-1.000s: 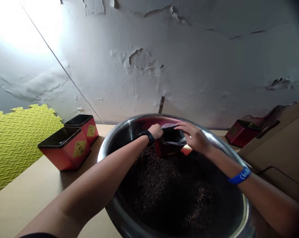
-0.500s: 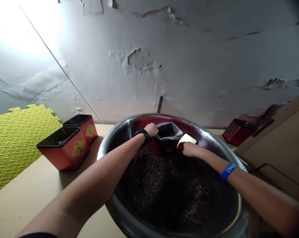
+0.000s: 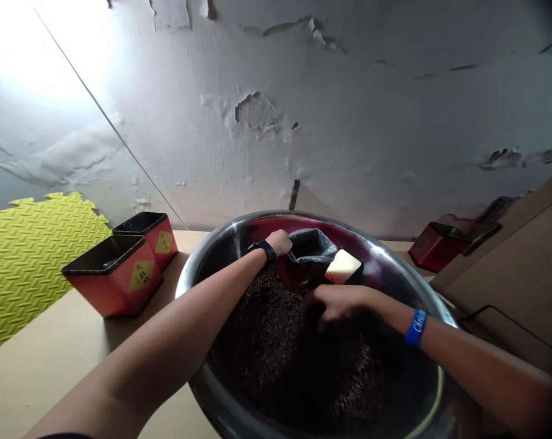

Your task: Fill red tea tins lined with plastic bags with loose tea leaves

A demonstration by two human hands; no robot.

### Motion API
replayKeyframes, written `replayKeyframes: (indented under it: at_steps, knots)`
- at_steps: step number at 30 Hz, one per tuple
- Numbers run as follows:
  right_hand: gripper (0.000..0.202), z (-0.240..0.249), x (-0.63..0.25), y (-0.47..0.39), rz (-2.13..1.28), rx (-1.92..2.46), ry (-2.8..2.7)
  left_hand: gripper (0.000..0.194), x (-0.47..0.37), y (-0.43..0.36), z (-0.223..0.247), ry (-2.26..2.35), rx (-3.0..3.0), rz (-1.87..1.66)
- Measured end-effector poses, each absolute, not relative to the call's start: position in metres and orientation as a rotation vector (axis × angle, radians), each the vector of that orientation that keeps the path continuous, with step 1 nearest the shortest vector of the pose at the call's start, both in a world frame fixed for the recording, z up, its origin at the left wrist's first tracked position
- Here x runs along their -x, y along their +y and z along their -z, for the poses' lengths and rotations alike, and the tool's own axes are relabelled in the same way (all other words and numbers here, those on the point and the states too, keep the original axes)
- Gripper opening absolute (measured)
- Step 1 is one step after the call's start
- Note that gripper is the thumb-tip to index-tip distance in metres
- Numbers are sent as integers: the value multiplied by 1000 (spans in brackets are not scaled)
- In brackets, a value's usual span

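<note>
Red tin (image 3: 298, 274) beyond right hand (image 3: 337, 301) (grip unclear), left hand (image 3: 280, 242) clamped on its rim

Your right hand (image 3: 335, 302) has left the plastic bag's (image 3: 327, 247) 3 o'clock edge, now lower, at its 5 o'clock, over dark shreds (image 3: 276, 332). Pale-topped block (image 3: 343, 266), hand's 12 o'clock, now uncovered.

Peeling grey wall (image 3: 371, 110), bright glare upper left; yellow mat (image 3: 38, 262) beside pale tabletop (image 3: 33, 384).
</note>
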State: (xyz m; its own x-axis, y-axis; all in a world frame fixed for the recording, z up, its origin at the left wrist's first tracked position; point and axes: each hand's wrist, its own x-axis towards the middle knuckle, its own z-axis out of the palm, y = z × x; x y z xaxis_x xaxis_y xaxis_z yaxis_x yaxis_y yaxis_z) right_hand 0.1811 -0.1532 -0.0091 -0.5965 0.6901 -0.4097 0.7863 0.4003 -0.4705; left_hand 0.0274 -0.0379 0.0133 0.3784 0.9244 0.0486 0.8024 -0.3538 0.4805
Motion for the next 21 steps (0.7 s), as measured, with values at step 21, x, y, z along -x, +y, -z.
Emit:
replayKeyframes:
  at_steps: [21]
  knots:
    - [29,-35,-200,-153,-105,-2213,3155,27,-38,-50,-16,1429,-2383,-413]
